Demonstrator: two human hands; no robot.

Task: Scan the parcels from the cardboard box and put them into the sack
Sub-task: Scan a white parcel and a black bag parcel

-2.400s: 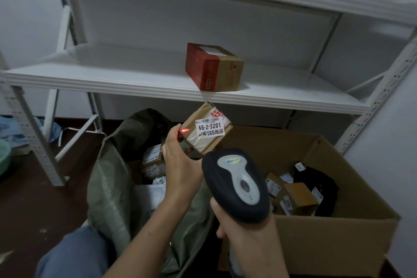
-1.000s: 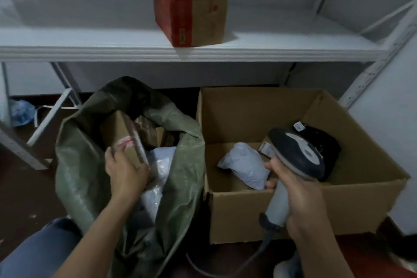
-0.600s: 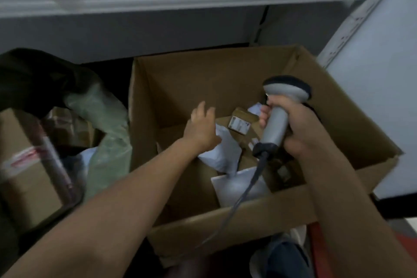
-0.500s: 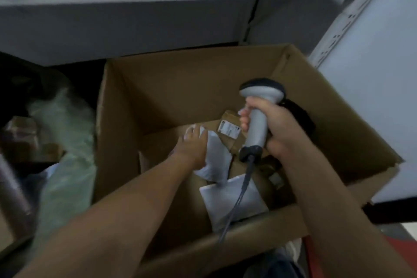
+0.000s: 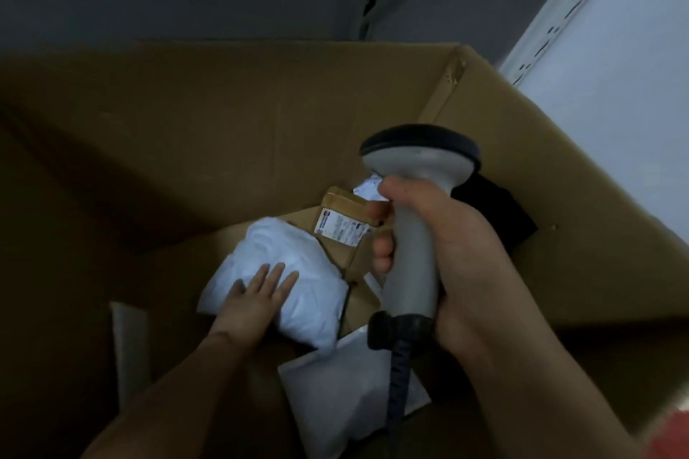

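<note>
1. The cardboard box (image 5: 223,123) stands open and fills most of the view. Every place below is given relative to it.
2. The left forearm comes in over the box's near-left corner and reaches down inside.
3. The left hand (image 5: 257,294) lies palm down with its fingers (image 5: 277,278) straight and slightly spread. It rests flat on the white plastic-wrapped parcel (image 5: 302,265) and grips nothing.
4. That parcel is a puffy bag lying on the box floor near the middle, and it is the parcel under the hand.
5. The right forearm comes in over the box's near-right side.
6. The right hand (image 5: 455,253) is wrapped round the grey handle of the scanner (image 5: 412,235), with the fingers curled round the handle's left side.
7. The scanner is held upright above the box's right half, its dark-rimmed head uppermost. Its cable (image 5: 397,388) hangs from the base toward the near wall.
8. A small brown carton (image 5: 345,205) with a white label (image 5: 341,229) lies just beyond the white parcel, toward the far wall and touching it.
9. A flat white mailer (image 5: 335,395) lies against the near wall, partly under the puffy parcel.
10. A black parcel (image 5: 496,212) sits by the right wall, partly behind the scanner.
11. A white shelving post (image 5: 559,11) rises outside the far-right corner.
</note>
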